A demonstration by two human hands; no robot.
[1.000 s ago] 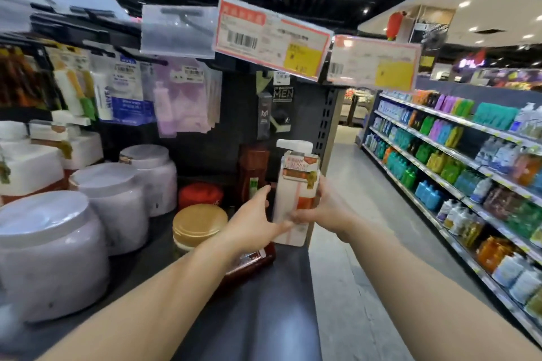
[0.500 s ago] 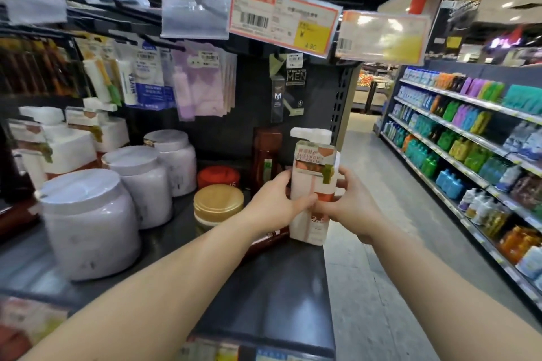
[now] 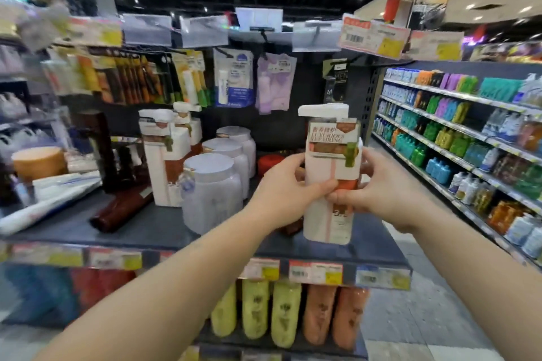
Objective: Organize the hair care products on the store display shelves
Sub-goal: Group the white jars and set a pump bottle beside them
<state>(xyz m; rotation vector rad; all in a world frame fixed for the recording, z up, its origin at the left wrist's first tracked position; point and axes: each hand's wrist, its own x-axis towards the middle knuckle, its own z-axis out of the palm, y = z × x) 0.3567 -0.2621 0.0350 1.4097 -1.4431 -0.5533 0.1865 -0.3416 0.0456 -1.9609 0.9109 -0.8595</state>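
A white pump bottle (image 3: 331,173) with a brown and orange label is held upright just above the right end of the dark shelf (image 3: 140,231). My left hand (image 3: 286,187) grips its left side and my right hand (image 3: 378,187) grips its right side, thumbs meeting on the front. Two matching white pump bottles (image 3: 164,155) stand at the shelf's middle left. Three white-lidded jars (image 3: 211,190) stand in a row beside them. A red lid (image 3: 268,163) shows behind my left hand.
A brown bottle (image 3: 120,208) lies on its side on the shelf. White packets (image 3: 44,202) lie at the left end. Hanging packs (image 3: 231,82) fill the back wall. Yellow and orange bottles (image 3: 284,313) stand on the lower shelf. An aisle (image 3: 425,316) and stocked shelves (image 3: 469,138) run on the right.
The view has pulled back and swung left, showing more of the shelf and the lower shelf. Both hands still hold the pump bottle, now a little higher above the shelf.
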